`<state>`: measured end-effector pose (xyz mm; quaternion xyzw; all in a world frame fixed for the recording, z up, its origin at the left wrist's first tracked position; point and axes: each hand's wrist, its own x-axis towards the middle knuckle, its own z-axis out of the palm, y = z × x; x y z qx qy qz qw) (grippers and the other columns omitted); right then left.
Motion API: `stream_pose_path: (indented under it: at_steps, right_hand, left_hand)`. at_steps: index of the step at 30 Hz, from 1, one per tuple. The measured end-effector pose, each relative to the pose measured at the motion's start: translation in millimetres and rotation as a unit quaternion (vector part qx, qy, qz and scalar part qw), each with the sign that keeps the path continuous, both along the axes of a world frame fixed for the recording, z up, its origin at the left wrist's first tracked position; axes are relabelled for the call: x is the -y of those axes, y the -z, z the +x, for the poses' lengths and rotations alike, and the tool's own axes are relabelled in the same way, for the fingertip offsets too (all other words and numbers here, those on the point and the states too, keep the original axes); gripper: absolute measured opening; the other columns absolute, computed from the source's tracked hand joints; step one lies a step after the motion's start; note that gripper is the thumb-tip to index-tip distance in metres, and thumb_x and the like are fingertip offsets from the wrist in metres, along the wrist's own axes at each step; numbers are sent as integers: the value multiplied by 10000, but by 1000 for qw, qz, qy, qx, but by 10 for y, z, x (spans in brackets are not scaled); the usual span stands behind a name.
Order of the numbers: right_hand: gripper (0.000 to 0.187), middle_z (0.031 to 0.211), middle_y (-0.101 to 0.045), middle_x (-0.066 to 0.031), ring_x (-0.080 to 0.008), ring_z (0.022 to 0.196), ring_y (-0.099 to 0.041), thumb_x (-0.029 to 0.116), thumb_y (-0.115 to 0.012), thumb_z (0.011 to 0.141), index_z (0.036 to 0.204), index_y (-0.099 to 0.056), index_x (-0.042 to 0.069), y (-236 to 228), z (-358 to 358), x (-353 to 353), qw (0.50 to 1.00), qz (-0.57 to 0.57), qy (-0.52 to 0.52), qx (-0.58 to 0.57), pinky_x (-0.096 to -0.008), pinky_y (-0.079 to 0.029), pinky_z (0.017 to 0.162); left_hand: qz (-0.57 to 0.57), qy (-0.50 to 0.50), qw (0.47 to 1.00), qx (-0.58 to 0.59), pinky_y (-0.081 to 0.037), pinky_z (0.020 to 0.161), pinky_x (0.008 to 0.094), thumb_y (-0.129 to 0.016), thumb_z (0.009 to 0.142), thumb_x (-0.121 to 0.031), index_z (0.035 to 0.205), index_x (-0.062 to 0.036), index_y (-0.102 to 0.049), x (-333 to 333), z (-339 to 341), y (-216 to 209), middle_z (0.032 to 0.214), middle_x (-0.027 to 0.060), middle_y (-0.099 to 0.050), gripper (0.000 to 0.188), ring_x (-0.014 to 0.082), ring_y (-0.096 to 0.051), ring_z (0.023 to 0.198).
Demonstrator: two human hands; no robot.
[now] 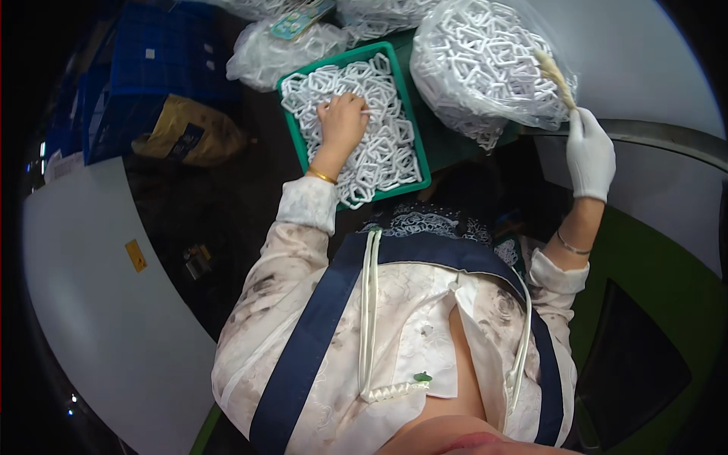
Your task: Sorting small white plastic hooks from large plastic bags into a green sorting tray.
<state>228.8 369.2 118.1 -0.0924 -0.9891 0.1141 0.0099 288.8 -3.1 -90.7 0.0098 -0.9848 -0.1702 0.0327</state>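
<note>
My bare left hand reaches into a green tray filled with small white angular plastic rings. Its fingers are curled together, with a white ring at the fingertips. Out to the right, my right hand wears a white glove. Its fingers are closed at the lower end of a tan, twisted, elongated thing, whose exact kind I cannot make out. That thing lies against the edge of a clear plastic bag heaped with the same white rings.
More clear bags sit behind the tray, a printed teal card on one. Blue crates and a brown sack stand at the left. Pale panels flank me, the left one bearing a yellow label. A dark chair is at lower right.
</note>
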Motion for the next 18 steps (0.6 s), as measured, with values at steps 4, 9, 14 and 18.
stream_pose_path:
  at_steps: [4,9,14,18]
  right_hand:
    - [309,1011,-733,-157,-266,921,-708,291,-554,1031,1204,-687,73,158,272,-60,993,-103,12,-48,-344,-519,837]
    - [274,978,-720,-192,-296,879,-708,242,-560,1025,1150,-690,36,410,482,-156,976,-182,-3,-121,-356,-523,816]
    - [270,935,-721,-160,-241,821,-687,244,-555,1029,1151,-693,46,385,535,-92,975,-203,0,-92,-333,-517,795]
    - [265,905,-718,-141,-192,782,-662,234,-551,1034,1151,-693,43,371,537,-82,970,-222,-19,-95,-312,-509,775]
  left_hand:
    - [96,-46,994,-15,-525,744,442,-710,862,-183,994,-65,-705,219,-94,208,1000,117,-688,177,338,-690,814]
    - [175,-33,984,-27,-541,793,447,-691,865,-162,1072,-72,-703,81,-275,183,1081,129,-670,226,358,-679,926]
    - [53,65,996,40,-535,856,457,-729,804,-178,1105,-105,-694,-91,-547,200,1037,117,-650,311,336,-645,1026]
    - [-11,132,988,80,-528,842,464,-714,790,-156,1043,-89,-695,-56,-644,225,1034,135,-659,262,350,-642,1016]
